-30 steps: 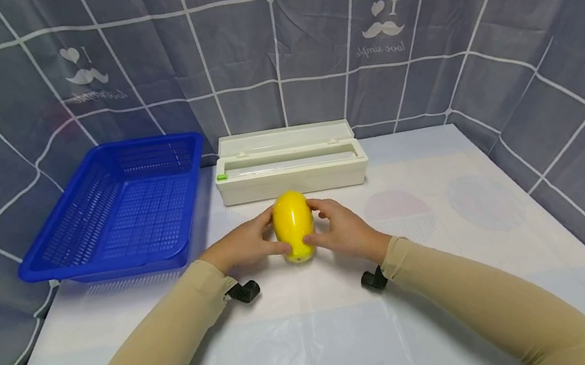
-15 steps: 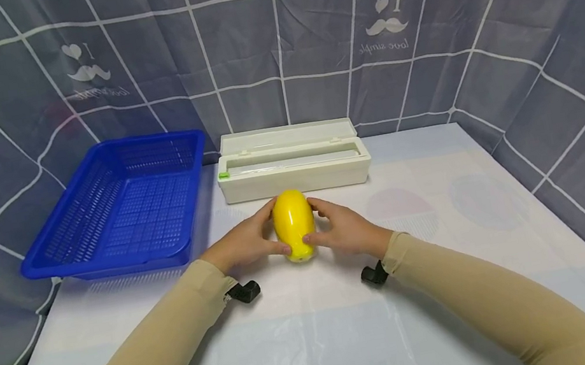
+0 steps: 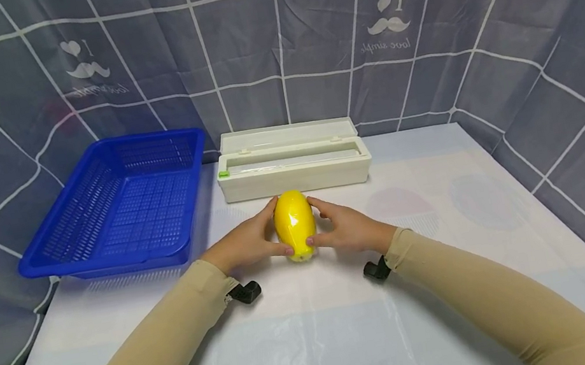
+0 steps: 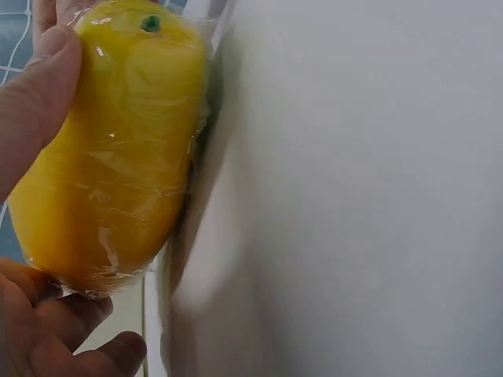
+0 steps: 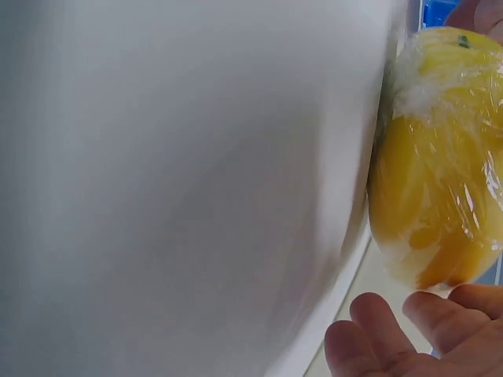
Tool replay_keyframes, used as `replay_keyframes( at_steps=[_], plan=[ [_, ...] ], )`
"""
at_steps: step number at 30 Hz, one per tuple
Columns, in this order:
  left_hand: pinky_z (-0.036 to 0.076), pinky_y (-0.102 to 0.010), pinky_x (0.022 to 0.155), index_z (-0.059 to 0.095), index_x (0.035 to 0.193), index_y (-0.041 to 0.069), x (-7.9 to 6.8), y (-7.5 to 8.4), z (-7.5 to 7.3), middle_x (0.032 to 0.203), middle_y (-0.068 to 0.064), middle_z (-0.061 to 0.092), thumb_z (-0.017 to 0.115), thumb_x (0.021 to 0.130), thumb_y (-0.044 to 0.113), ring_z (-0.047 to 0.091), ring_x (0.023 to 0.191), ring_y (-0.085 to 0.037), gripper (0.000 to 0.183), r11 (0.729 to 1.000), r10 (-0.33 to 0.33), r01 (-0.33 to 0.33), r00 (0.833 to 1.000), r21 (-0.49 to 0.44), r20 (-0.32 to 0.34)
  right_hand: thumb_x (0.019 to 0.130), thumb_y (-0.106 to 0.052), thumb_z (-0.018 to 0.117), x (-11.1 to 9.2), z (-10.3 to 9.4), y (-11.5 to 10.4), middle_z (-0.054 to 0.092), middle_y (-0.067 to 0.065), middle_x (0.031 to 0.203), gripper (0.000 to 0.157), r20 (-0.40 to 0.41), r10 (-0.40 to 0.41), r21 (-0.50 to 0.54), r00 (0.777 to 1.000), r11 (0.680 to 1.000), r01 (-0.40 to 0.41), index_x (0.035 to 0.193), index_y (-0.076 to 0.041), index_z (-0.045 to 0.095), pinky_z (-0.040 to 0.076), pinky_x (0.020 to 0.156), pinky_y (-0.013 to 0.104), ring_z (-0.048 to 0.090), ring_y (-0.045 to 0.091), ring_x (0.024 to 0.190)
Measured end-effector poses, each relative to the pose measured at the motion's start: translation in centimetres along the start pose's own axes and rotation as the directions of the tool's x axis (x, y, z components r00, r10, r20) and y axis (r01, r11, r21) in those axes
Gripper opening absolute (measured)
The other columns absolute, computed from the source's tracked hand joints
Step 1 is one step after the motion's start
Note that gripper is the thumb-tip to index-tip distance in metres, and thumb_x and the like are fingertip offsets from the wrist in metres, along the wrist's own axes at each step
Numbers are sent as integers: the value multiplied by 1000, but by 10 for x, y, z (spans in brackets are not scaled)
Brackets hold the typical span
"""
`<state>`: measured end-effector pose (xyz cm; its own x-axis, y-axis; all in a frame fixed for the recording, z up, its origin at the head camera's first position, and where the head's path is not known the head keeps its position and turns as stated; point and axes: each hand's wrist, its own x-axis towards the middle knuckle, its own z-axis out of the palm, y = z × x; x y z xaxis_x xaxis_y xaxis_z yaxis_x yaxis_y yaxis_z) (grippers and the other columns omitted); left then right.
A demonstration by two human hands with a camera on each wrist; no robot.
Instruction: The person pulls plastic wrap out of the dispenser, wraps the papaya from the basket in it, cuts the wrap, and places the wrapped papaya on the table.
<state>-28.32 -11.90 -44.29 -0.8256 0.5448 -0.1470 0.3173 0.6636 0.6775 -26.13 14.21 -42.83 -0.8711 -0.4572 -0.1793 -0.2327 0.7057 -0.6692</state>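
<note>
A yellow oblong fruit (image 3: 295, 224), wrapped in clear cling film, is held between both hands in the head view, low over the table. My left hand (image 3: 247, 242) grips its left side, thumb near the closer end and fingers toward the far end. On the opposite side my right hand (image 3: 349, 228) holds it in the same way. The left wrist view shows creased film on the fruit (image 4: 110, 149) and a small green stem spot at one end. Bunched film covers part of the fruit (image 5: 436, 173) in the right wrist view.
Behind the fruit stands a white cling film dispenser (image 3: 295, 180), its lid raised and a green slider (image 3: 224, 174) at its left. A blue plastic basket (image 3: 103, 264) stands at the back left. Grey checked curtains (image 3: 313, 30) surround the white-covered table (image 3: 308, 348).
Both hands keep their hold in nearly the same spot. The shine on the fruit's film has changed shape, and the head view has shifted slightly.
</note>
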Motion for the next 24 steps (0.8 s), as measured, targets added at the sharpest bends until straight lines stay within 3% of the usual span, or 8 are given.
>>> replay_keyframes(
  at_steps=[10,24],
  plan=[
    [20,-63,129,2,171,23,-2,1,0,176,-13,19,84,82,61,25,161,-38,127,1000,-27,26,999,7,22,96,-47,75,2,0,3,31,5,173,99,26,-13,23,1000,1000,13,171,-26,13,34,125,60,44,41,151],
    [22,-61,129,-2,171,25,-4,2,2,176,-9,17,82,82,65,26,161,-37,128,999,-45,44,999,21,28,97,-48,73,0,1,5,30,7,173,99,33,-8,-1,999,1000,8,171,-25,12,35,124,61,46,43,149]
  ],
)
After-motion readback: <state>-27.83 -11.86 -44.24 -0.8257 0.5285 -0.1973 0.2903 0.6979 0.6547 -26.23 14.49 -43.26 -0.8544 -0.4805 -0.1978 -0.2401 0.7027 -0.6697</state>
